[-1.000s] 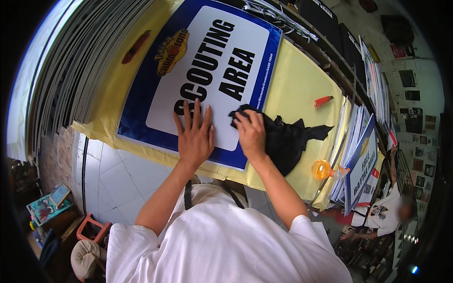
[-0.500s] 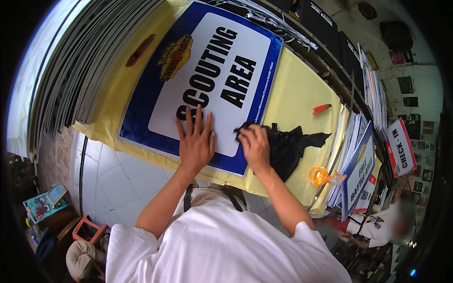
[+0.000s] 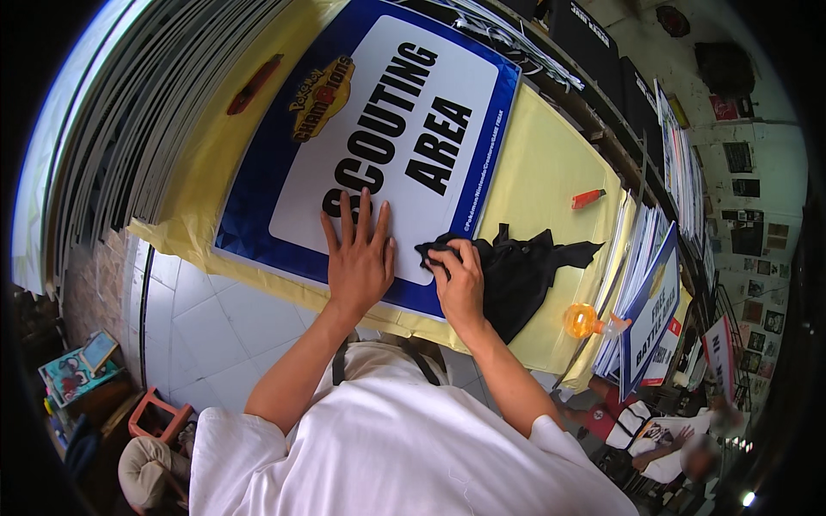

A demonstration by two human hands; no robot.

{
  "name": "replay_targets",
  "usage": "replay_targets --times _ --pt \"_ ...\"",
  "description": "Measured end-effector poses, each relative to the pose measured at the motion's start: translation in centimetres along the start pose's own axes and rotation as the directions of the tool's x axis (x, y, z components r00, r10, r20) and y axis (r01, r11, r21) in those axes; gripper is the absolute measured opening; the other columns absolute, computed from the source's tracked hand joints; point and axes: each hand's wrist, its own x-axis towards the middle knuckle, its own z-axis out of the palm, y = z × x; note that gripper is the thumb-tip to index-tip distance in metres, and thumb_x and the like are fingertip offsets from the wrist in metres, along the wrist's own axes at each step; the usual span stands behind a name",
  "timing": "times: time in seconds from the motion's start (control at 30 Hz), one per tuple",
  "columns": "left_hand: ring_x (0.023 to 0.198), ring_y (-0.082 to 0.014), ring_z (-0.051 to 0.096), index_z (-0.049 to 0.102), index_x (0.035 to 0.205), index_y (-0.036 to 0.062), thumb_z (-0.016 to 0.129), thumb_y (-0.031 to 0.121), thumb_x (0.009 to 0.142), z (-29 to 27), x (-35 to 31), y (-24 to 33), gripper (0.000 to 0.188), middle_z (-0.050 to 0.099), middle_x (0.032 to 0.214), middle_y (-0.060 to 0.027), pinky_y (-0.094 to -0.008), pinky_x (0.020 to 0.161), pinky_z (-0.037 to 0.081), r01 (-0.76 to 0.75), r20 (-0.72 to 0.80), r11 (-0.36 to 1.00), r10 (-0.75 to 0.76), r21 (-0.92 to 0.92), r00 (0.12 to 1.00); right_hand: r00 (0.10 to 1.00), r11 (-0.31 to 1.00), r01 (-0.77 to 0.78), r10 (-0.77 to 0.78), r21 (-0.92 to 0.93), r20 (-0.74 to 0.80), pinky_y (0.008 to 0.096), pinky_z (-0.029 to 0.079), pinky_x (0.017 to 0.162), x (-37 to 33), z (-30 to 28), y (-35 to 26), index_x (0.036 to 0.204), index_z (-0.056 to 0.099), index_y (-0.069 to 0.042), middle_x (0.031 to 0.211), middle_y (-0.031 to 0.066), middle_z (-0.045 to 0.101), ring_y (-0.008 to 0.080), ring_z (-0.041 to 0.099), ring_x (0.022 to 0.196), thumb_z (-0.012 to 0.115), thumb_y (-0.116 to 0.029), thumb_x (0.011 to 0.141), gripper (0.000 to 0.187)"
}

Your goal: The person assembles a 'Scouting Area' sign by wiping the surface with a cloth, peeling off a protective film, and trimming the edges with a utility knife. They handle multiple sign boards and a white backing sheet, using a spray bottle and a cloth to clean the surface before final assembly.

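A large sign board (image 3: pixel 301 202) with a blue border, a white middle and black lettering lies flat on a table covered in yellow sheeting. My left hand (image 3: pixel 359 262) rests flat on its lower part, fingers spread. At the board's lower right corner, my right hand (image 3: pixel 459 288) has its fingers closed on a bunched black cloth (image 3: pixel 520 275). One end of the cloth touches the board, and the rest spreads over the yellow sheeting to the right.
On the sheeting lie a red cutter (image 3: pixel 588 199) and a bottle of orange liquid (image 3: pixel 582 321). Another red tool (image 3: pixel 255 84) is left of the board. Stacked panels (image 3: pixel 129 112) stand at left, upright signs (image 3: pixel 650 318) at right. A person (image 3: pixel 662 443) is at lower right.
My right hand has shifted slightly left and down with the cloth. My left hand stays almost in place. The red-edged sign and the person at right have moved.
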Motion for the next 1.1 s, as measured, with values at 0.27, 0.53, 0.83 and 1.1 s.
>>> replay_targets --times 0.27,0.53,0.83,1.1 --pt "0.154 -0.0503 0.02 0.046 0.154 0.0054 0.053 0.027 0.101 0.3 -0.2 0.1 0.058 0.03 0.165 -0.0238 -0.0711 0.121 0.012 0.004 0.006 1.0 -0.004 -0.006 1.0 0.995 0.995 -0.104 0.104 0.009 0.008 0.0451 0.051 0.09 0.2 0.3 0.6 0.1 0.074 -0.003 0.108 0.0152 0.06 0.0368 0.061 0.106 0.077 -0.004 0.084 0.016" --pt "0.154 -0.0501 0.02 0.047 0.153 0.0055 0.052 0.028 0.101 0.0 -0.3 0.3 0.058 0.03 0.165 -0.0243 -0.0716 0.121 0.011 0.012 0.037 1.0 -0.011 -0.015 0.999 0.993 0.994 -0.104 0.102 -0.027 -0.066 0.0457 0.051 0.089 0.6 0.7 0.5 0.096 0.072 -0.004 0.108 0.0151 0.059 0.0365 0.061 0.106 0.077 -0.005 0.086 0.011" --pt "0.154 -0.05 0.019 0.046 0.154 0.0064 0.053 0.027 0.1 -0.2 -0.3 0.1 0.058 0.029 0.166 -0.0241 -0.0723 0.12 0.011 0.011 0.029 1.0 -0.01 -0.027 1.0 0.995 0.996 -0.069 0.064 -0.058 -0.076 0.0452 0.052 0.086 2.0 0.6 0.4 0.099 0.073 -0.004 0.107 0.0148 0.06 0.0353 0.061 0.105 0.075 -0.005 0.086 0.013" --pt "0.154 -0.0502 0.018 0.046 0.153 0.0058 0.053 0.028 0.1 -0.2 0.0 0.0 0.058 0.031 0.165 -0.0251 -0.0722 0.121 0.011 0.012 0.024 1.0 -0.012 -0.016 1.0 0.999 0.999 -0.01 0.008 -0.041 -0.037 0.0446 0.052 0.087 2.3 0.4 0.9 0.099 0.073 -0.006 0.107 0.0134 0.06 0.0354 0.061 0.103 0.078 -0.003 0.082 0.018"
